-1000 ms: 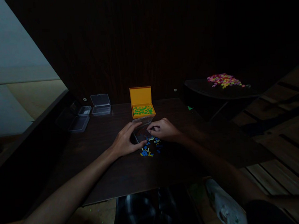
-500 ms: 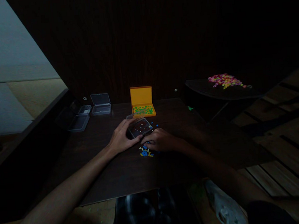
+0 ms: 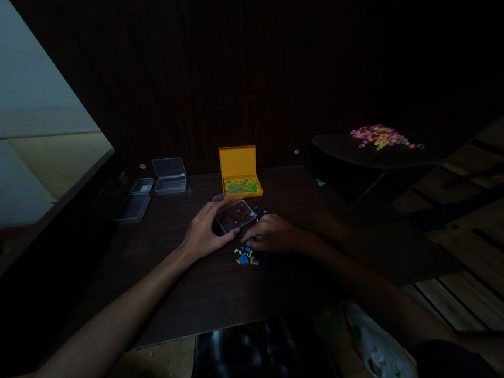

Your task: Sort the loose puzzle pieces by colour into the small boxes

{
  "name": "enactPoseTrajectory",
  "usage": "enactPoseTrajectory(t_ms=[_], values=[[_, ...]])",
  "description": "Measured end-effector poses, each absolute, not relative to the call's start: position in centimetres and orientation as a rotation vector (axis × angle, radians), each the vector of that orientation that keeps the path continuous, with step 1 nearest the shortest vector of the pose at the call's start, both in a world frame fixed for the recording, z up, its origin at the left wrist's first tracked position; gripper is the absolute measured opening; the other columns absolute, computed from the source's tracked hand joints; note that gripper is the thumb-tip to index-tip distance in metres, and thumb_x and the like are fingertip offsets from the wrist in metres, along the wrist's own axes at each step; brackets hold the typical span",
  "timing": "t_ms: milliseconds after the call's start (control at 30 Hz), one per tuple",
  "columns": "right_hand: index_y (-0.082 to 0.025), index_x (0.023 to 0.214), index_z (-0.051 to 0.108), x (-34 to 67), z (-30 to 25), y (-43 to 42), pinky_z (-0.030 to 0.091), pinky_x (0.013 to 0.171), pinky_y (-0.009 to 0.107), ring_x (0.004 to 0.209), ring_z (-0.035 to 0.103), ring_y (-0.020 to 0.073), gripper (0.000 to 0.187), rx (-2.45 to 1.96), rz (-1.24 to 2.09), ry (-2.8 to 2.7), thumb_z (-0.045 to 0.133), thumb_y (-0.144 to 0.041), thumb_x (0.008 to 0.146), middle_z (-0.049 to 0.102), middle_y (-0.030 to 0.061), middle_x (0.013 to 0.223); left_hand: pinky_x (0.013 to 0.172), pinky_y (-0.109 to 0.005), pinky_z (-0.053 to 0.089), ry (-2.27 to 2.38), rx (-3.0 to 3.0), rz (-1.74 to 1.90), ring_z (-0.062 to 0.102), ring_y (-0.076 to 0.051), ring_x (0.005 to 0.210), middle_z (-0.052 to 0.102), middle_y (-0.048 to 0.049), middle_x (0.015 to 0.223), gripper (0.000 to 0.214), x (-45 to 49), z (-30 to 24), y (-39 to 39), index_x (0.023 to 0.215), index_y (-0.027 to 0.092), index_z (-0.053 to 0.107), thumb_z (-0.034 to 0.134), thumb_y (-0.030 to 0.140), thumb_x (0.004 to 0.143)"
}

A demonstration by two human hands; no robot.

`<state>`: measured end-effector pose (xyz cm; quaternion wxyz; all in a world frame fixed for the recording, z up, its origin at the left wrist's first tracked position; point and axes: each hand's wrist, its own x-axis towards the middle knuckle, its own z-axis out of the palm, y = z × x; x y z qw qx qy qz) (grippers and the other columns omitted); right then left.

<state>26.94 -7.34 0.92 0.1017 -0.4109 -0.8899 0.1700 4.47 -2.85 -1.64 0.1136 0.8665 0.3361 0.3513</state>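
Observation:
My left hand (image 3: 204, 235) grips the near left side of a small clear plastic box (image 3: 235, 215) that holds small dark red pieces. My right hand (image 3: 272, 235) lies just right of it with fingers curled down over a scatter of small blue and yellow pieces (image 3: 246, 255) on the dark table (image 3: 225, 285). What its fingertips pinch is hidden. Behind the clear box stands an open orange box (image 3: 239, 177) with green pieces inside.
Several empty clear boxes (image 3: 169, 176) lie at the table's back left. A dark round side table (image 3: 363, 147) at the right carries a pile of pink and yellow pieces (image 3: 378, 135). A loose green piece (image 3: 321, 182) lies near the table's right edge. Wooden floor slats run at the right.
The right hand left the clear box and dropped onto the blue and yellow pieces. The clear box has been tipped and set a little further back, its red contents showing.

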Motion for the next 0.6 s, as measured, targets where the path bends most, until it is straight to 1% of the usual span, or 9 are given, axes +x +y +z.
enactPoseTrajectory(t_ms=[100, 200, 267, 433, 600], values=[[-0.024, 0.101, 0.076, 26.94, 1.21, -7.39, 0.040, 0.066, 0.024, 0.073, 0.065, 0.0141, 0.019, -1.179, 0.520, -2.651, 0.065, -0.025, 0.086, 0.075, 0.0018, 0.082, 0.099, -0.044, 0.050, 0.977, 2.542, 1.030, 0.059, -0.027, 0.116, 0.059, -0.0097, 0.127, 0.063, 4.43, -1.62, -2.84, 0.133, 0.021, 0.047, 0.071, 0.042, 0.078], [-0.024, 0.099, 0.076, 26.77, 1.27, -7.47, 0.039, 0.067, 0.024, 0.079, 0.066, 0.0146, 0.016, -1.162, 0.482, -2.663, 0.065, -0.026, 0.086, 0.076, 0.0022, 0.088, 0.099, -0.044, 0.050, 0.969, 2.547, 1.018, 0.060, -0.027, 0.115, 0.060, -0.0097, 0.126, 0.061, 4.45, -1.40, -2.94, 0.133, 0.021, 0.047, 0.070, 0.042, 0.079], [-0.024, 0.097, 0.076, 26.63, 1.22, -7.53, 0.038, 0.066, 0.023, 0.080, 0.066, 0.0150, 0.015, -1.188, 0.436, -2.675, 0.064, -0.025, 0.087, 0.076, 0.0023, 0.088, 0.099, -0.044, 0.050, 0.974, 2.542, 1.025, 0.060, -0.027, 0.115, 0.060, -0.0101, 0.125, 0.061, 4.47, -1.30, -3.00, 0.132, 0.021, 0.048, 0.070, 0.041, 0.079], [-0.021, 0.095, 0.075, 26.50, 1.00, -7.64, 0.036, 0.064, 0.023, 0.076, 0.065, 0.0148, 0.014, -1.204, 0.383, -2.694, 0.063, -0.025, 0.089, 0.075, 0.0032, 0.085, 0.100, -0.045, 0.050, 1.000, 2.531, 1.002, 0.060, -0.028, 0.116, 0.059, -0.0107, 0.124, 0.062, 4.46, -1.35, -3.00, 0.132, 0.020, 0.048, 0.070, 0.042, 0.078], [-0.020, 0.101, 0.073, 26.77, 0.86, -7.52, 0.036, 0.063, 0.022, 0.068, 0.062, 0.0125, 0.018, -1.133, 0.396, -2.541, 0.058, -0.027, 0.093, 0.073, 0.0024, 0.081, 0.100, -0.043, 0.050, 0.980, 2.547, 1.017, 0.060, -0.027, 0.115, 0.060, -0.0105, 0.123, 0.061, 4.43, -1.35, -3.03, 0.131, 0.019, 0.048, 0.070, 0.041, 0.079]])
